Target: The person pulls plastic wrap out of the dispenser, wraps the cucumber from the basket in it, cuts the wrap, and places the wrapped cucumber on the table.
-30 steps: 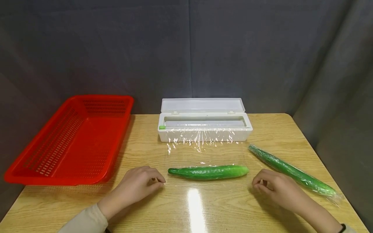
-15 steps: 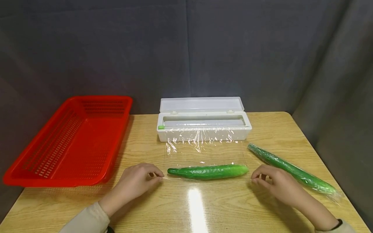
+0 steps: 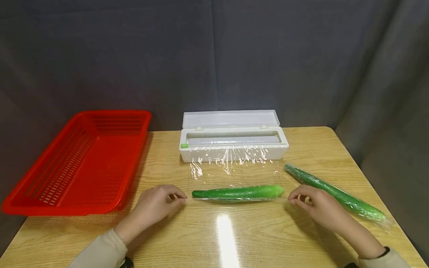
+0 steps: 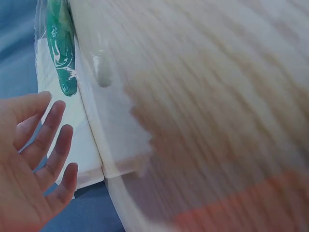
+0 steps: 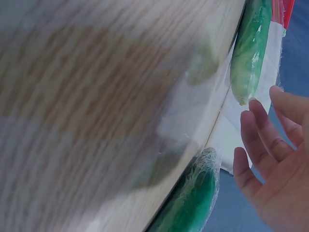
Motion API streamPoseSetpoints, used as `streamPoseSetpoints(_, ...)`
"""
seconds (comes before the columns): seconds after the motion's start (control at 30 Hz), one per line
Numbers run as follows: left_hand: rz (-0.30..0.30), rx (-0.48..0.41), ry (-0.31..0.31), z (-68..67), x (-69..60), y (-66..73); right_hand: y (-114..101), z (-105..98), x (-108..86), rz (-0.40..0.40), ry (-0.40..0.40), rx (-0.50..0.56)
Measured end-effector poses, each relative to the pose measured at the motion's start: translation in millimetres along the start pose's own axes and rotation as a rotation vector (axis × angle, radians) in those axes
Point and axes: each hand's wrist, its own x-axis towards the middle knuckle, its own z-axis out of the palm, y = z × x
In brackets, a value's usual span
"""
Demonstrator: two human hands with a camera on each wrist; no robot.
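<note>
A green cucumber (image 3: 238,192) lies crosswise on a sheet of clear cling film (image 3: 234,175), which runs out of a white dispenser box (image 3: 234,153). My left hand (image 3: 159,203) pinches the film's near edge by the cucumber's dark end. By the pale end, my right hand (image 3: 313,201) pinches the other corner, thumb and forefinger close together. Both wrist views show the cucumber's tips just past the fingertips: the dark tip (image 4: 67,84) and the pale tip (image 5: 244,87). The film between the fingers is barely visible.
A film-wrapped cucumber (image 3: 338,195) lies slantwise beside my right hand. The red plastic basket (image 3: 132,178) stands on the left. The dispenser's lid (image 3: 231,119) is raised at the back, before a dark curtain (image 3: 214,56).
Both hands have moved slightly away from me, drawing up the film's near edge. The cucumber has shifted a little toward the box. The head view has tilted slightly.
</note>
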Motion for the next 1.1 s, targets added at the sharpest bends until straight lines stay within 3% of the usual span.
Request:
streamPoseSetpoints(0.3, -0.007, -0.004, 0.013, 1.4, 11.1, -1.3, 0.8, 1.1, 13.1, 0.046, -0.006, 0.026)
streamPoseSetpoints(0.63, -0.075, 0.022, 0.006, 8.4, 20.6, -4.0, 5.8, 3.3, 23.1, 0.079, -0.011, 0.058)
streamPoseSetpoints(1.1, -0.134, 0.047, -0.025, 13.6, 24.5, -3.4, 11.2, 6.4, 34.0, 0.147, -0.046, 0.064)
